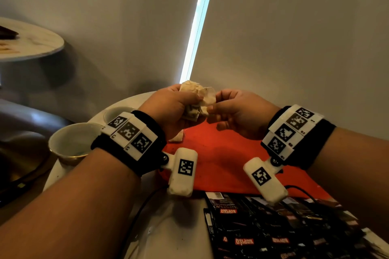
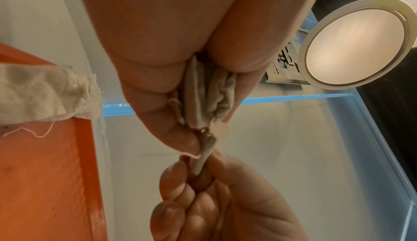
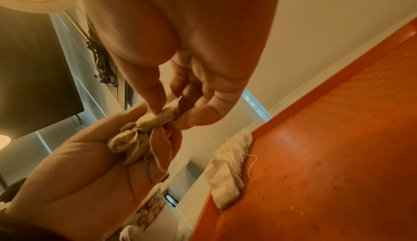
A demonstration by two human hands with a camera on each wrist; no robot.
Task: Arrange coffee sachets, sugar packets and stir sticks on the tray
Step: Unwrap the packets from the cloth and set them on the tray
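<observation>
My left hand (image 1: pixel 190 103) grips a crumpled bunch of off-white cloth sachets (image 1: pixel 199 94) above the far edge of the red tray (image 1: pixel 221 153). My right hand (image 1: pixel 213 105) pinches one rolled sachet (image 3: pixel 162 118) at the end of that bunch between thumb and forefinger. In the left wrist view the bunch (image 2: pixel 203 93) is squeezed in the left hand (image 2: pixel 198 138), with the right hand's fingers (image 2: pixel 180 177) just below. One more cloth sachet (image 1: pixel 177 135) lies on the tray's left rim, also seen in the right wrist view (image 3: pixel 228 170). No stir sticks are in view.
Black Kopiko coffee sachets (image 1: pixel 273 227) lie spread on the round white table (image 1: pixel 179 227), in front of the tray. Two white cups (image 1: pixel 73 143) (image 1: pixel 117 112) stand at the table's left edge. Cables run across the table. A second round table (image 1: pixel 31 44) is at the far left.
</observation>
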